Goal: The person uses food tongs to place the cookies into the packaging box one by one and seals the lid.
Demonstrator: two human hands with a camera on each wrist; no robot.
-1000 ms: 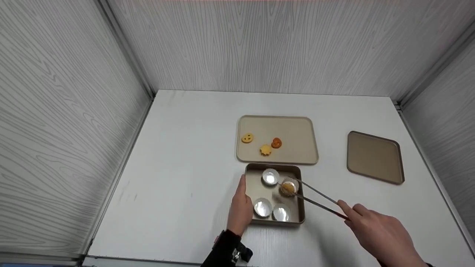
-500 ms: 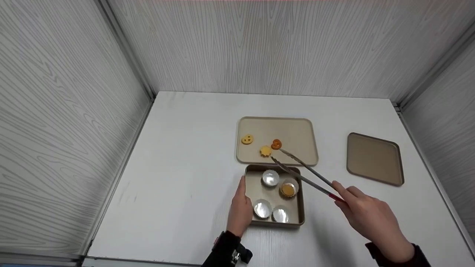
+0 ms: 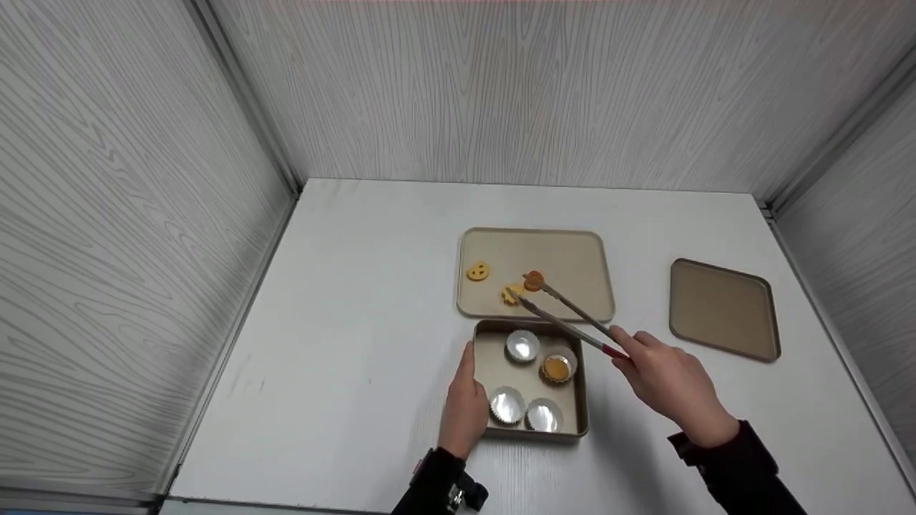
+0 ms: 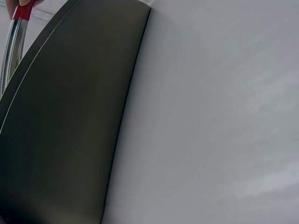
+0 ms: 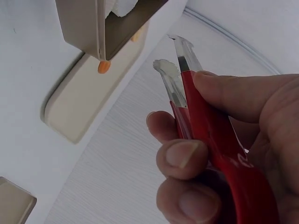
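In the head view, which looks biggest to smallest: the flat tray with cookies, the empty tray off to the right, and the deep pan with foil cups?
1. Flat tray with cookies, clearly the largest.
2. and 3. Empty tray and deep pan look about alike; the pan sits nearer the camera, so I won't rank them.

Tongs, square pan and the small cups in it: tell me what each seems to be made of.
Tongs: shiny grey arms, likely steel, with a glossy red grip, perhaps plastic or rubber, held by the right hand.
Square pan: matte champagne-gold, thin rolled rim, probably coated metal.
Small cups: crinkled, mirror-bright walls, apparently foil.
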